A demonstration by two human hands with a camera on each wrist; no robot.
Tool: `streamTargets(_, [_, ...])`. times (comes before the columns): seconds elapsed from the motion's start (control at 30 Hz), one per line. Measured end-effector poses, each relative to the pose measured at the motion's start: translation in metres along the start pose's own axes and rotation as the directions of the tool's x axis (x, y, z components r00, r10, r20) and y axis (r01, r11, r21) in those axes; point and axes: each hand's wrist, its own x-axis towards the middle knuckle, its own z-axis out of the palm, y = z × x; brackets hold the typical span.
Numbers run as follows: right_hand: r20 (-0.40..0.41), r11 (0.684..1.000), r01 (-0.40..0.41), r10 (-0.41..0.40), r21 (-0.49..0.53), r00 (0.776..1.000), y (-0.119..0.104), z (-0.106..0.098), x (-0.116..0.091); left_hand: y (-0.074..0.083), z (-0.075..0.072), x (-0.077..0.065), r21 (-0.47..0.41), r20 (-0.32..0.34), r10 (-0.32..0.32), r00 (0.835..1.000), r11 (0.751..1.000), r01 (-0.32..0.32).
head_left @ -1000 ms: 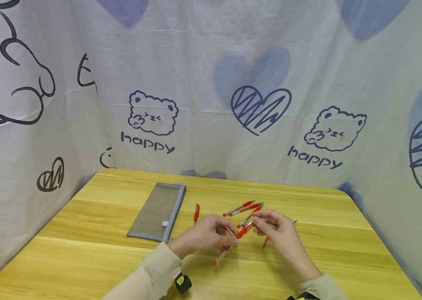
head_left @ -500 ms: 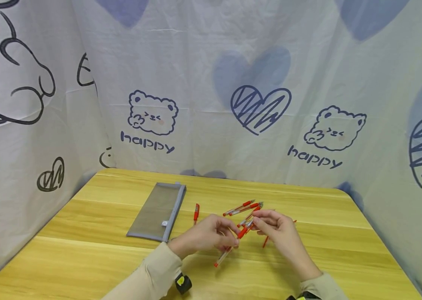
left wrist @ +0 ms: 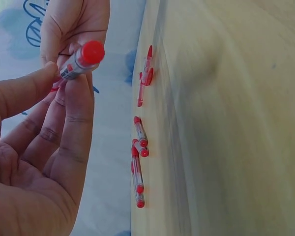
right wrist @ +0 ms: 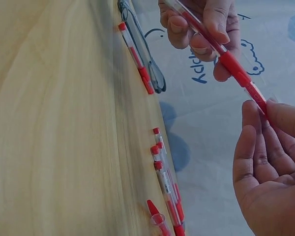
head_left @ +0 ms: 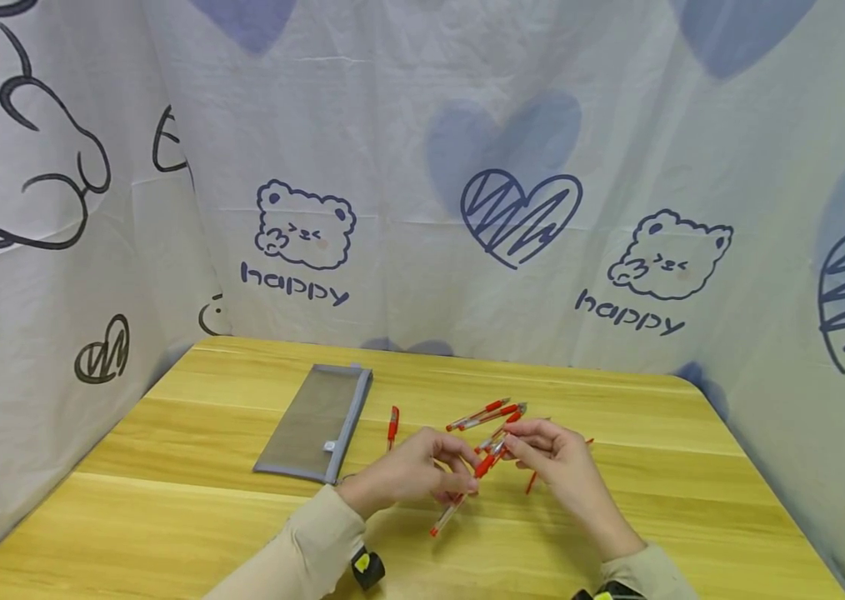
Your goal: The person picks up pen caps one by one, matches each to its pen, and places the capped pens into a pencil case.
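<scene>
Both hands meet on one clear-barrelled pen (right wrist: 233, 69) with a red grip, held slanted above the table. My left hand (head_left: 422, 467) pinches its barrel between thumb and fingers; the red tail end (left wrist: 92, 52) points toward the left wrist camera. At the other end, my right hand (head_left: 553, 458) pinches the pen's front part past the red grip with thumb and forefinger. The right fingertips partly hide that end. Just beyond the hands, several similar red pens (head_left: 478, 414) lie in a loose group on the wooden table (head_left: 167, 500).
A grey-edged see-through zip pouch (head_left: 310, 425) lies flat to the left. Beside it is a single red-capped pen (head_left: 393, 425), partly behind my left hand. Thin red pieces (head_left: 531, 482) lie near my right hand, partly covered by it. A printed cloth (head_left: 407, 275) hangs behind the table.
The held pen's tail end has shifted slightly down and to the right, and the pen has turned a little in my fingers. Both hands stay almost where they were.
</scene>
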Motion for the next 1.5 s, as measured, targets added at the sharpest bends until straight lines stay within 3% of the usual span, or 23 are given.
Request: streamTargets(1.5, [0.038,0.999,0.04,-0.039,-0.034,0.999,0.0032,-0.0029,-0.0002,-0.0015,0.0095,-0.0013,-0.054,-0.048,0.045,0.998,0.997,-0.047])
